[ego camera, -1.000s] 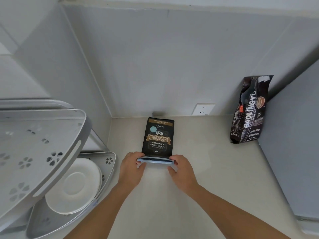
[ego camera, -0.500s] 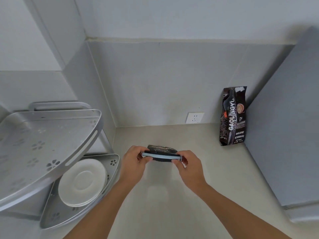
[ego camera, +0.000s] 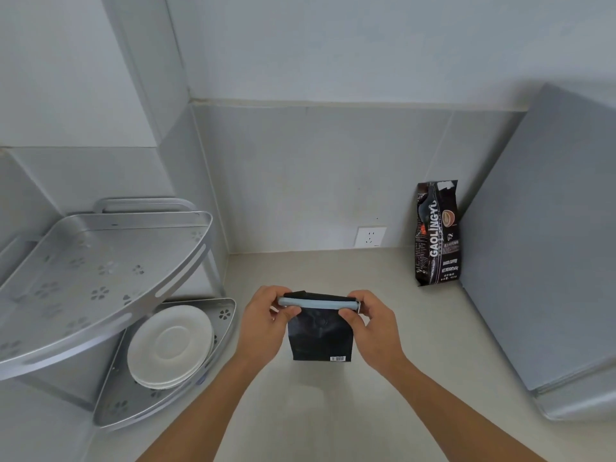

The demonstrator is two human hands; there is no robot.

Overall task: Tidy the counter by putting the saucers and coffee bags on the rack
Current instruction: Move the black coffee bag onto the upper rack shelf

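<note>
Between the two hands, right in the middle of the view, hangs a black coffee bag, held up off the counter by its top edge. The left hand pinches the left end of the pale blue strip running along the bag's top, and the right hand pinches the right end, so both are closed on the same bag, thumbs toward the camera. The bag's plain back faces the camera, with a little barcode sticker at its lower right corner.

Off to the left of the left hand sits a silver corner rack with two tiers. The lower tier, just beside that hand, has a stack of white saucers lying flat on it. Looks like two or three, can't really count them. The upper tier, higher and further left, shows only its flower-shaped cutouts.

Beyond the right hand and well apart from it, a second coffee bag stands upright in the far right corner of the counter, "GAOLINGYU" printed up its side, right against a grey panel. Straight past the hands, a white wall socket sits low on the back wall, just above the counter.
</note>
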